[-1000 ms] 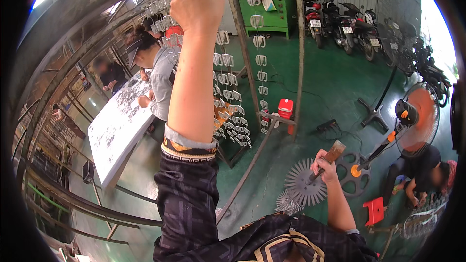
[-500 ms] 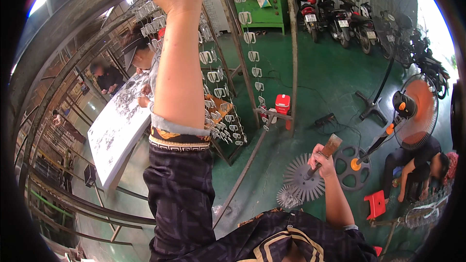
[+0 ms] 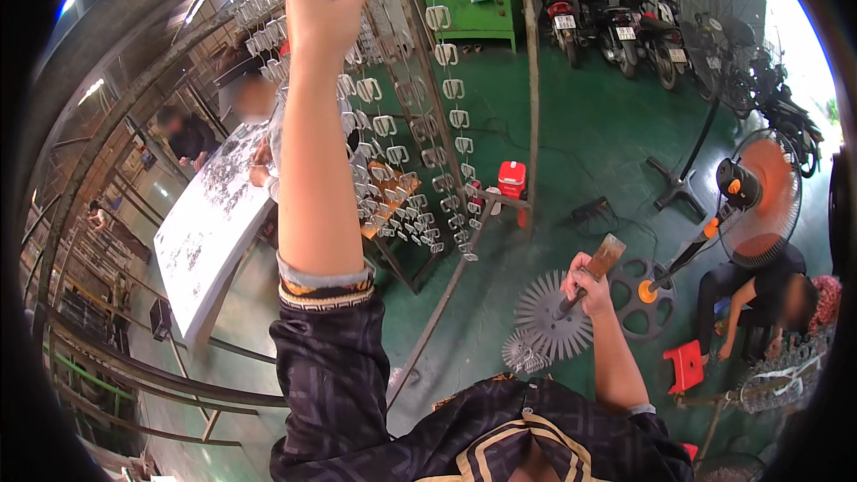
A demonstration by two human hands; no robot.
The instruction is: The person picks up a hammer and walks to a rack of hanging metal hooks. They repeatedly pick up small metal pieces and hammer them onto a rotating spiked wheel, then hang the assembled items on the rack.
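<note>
Hammer (image 3: 600, 263), wooden-handled, being gripped low at right in the right hand (image 3: 585, 284), fingers closed fully round the handle, head angling up and away over a spiky round metal wheel (image 3: 553, 314) lying on the green floor (image 3: 580, 134). Reaching high overhead, left hand (image 3: 328, 2), fingers pinched shut on one small metal piece at the top of a hanging rack (image 3: 406, 138), dark patterned sleeve (image 3: 335, 366) sliding down the forearm. Dangling in rows from that rack's thin bars, many pale looped metal parts, some orange ones lower down. Standing just beyond the rack, small red container (image 3: 511, 178) on the floor. Sitting at right on a low red stool (image 3: 686, 366), another person (image 3: 759, 290) bending over work, orange-bladed fan (image 3: 759, 196) close by. Leaning over a long white table (image 3: 210, 232) at left, two more people, details too blurred for telling. Parking along the far wall, several motorbikes (image 3: 616, 22) beside a green cabinet (image 3: 478, 0) and a tall black fan (image 3: 719, 22).
</note>
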